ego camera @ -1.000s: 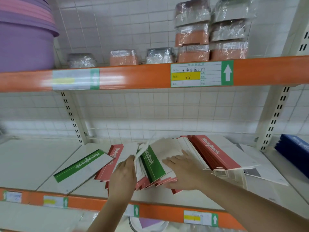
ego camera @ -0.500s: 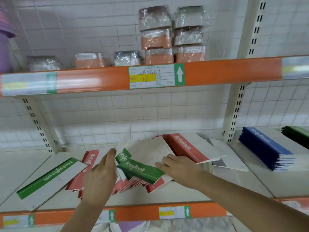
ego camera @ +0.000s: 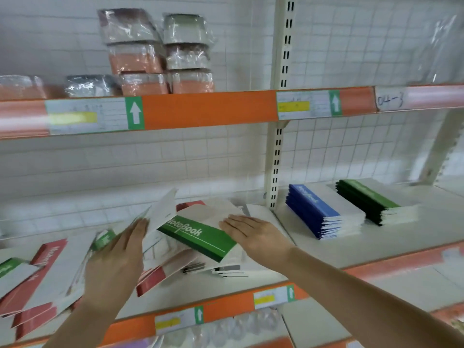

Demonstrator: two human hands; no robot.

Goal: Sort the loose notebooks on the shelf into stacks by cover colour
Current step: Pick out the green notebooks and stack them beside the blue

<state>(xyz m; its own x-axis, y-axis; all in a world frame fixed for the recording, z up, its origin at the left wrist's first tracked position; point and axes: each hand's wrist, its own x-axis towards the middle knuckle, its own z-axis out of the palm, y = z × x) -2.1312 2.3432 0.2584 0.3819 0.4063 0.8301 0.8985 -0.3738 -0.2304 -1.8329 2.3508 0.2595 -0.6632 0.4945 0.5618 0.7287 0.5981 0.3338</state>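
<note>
My left hand point(ego camera: 118, 257) flat against loose notebooks point(ego camera: 160, 222), right hand point(ego camera: 253, 237) open on green notebook point(ego camera: 198, 238), blue stack point(ego camera: 319, 212) right of it

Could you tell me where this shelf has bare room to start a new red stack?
Bare board lies in front of the blue stack and green stack, up to the orange shelf lip. Left of the upright is crowded: loose notebooks overlap under both hands.
</note>
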